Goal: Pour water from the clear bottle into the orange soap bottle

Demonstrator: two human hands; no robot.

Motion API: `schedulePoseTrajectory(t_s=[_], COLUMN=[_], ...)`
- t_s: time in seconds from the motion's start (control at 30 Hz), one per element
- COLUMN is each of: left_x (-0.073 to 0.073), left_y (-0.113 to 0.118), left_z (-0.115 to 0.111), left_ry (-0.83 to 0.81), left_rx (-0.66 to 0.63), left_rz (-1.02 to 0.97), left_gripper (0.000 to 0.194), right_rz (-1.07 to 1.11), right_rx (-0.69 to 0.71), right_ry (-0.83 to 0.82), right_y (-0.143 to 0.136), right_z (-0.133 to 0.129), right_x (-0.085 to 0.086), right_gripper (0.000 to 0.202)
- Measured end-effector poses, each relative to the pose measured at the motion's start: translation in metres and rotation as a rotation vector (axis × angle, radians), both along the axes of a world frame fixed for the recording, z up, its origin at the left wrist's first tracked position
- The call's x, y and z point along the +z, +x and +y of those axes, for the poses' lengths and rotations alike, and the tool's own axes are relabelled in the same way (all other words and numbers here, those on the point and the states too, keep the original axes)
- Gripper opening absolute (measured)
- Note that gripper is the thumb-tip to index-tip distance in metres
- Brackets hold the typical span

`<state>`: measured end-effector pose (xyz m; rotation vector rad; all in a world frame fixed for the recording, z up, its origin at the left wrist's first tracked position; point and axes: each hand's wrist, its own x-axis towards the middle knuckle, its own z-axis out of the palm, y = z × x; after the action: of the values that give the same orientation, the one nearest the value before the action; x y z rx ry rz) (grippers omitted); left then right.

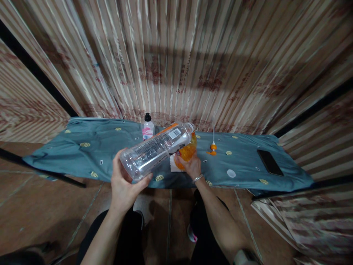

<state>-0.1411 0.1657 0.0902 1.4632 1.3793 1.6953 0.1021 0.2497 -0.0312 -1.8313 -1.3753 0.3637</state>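
Note:
My left hand (pixel 125 186) is wrapped round the base of a large clear plastic bottle (pixel 154 152), tilted with its open neck up and to the right. That neck is over the top of an orange bottle (pixel 189 149), whose mouth is hidden behind it. My right hand (pixel 191 165) grips the orange bottle low on its side. A white paper (pixel 175 164) lies by the orange bottle's base. To the right, an orange pump head (pixel 213 148) with its tube pointing up rests on the cloth.
A small clear bottle with a black cap (pixel 148 127) stands behind the large bottle. On the right of the blue-green cloth (pixel 68 154) lie a white disc (pixel 231 173) and a black phone (pixel 269 162). Draped striped sheeting (pixel 176 55) rises behind.

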Motion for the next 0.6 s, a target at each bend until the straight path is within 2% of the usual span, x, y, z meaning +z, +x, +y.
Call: schedulePoseTrajectory(t_s=[0.23,0.6], left_x=[0.0036,0.0016], left_y=[0.0013,-0.0002], left_z=[-0.0005,-0.0006], left_ry=[-0.008,-0.005], left_rx=[-0.015,0.013], left_rz=[-0.007,0.025], left_gripper=[0.091,0.094], right_rz=[-0.004,-0.020], right_rx=[0.003,-0.004], right_ry=[0.004,0.008], right_y=[0.0000,0.0009], right_z=[0.0002,0.0012], right_x=[0.0004,-0.0026], right_gripper=[0.079,0.080])
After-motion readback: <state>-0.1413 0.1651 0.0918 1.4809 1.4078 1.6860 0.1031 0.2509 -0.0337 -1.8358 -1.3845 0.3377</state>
